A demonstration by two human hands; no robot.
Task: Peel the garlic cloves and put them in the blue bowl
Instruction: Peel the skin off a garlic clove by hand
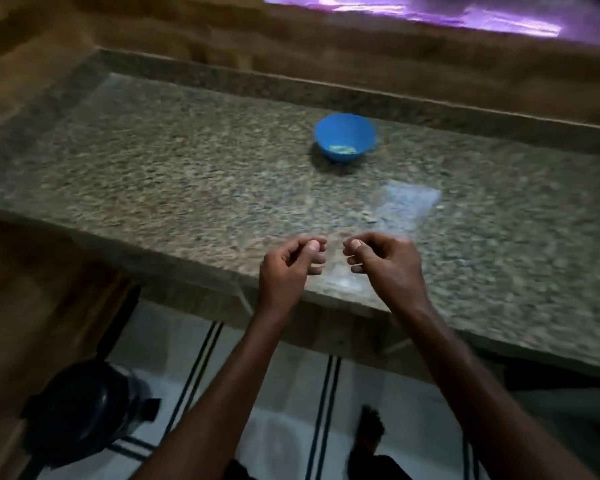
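The blue bowl stands on the granite counter, toward the back and right of centre, with a few pale pieces in its bottom. My left hand and my right hand hover side by side over the counter's front edge, well in front of the bowl. Each has its fingers curled and its thumb pressed against the forefinger. Between and beyond them lies a faint clear plastic bag, which both hands seem to pinch. The frame is blurred, and no garlic clove shows clearly in either hand.
A raised granite ledge runs along the back of the counter. Below the front edge are a tiled floor with dark stripes, a black round pot at lower left, and my foot.
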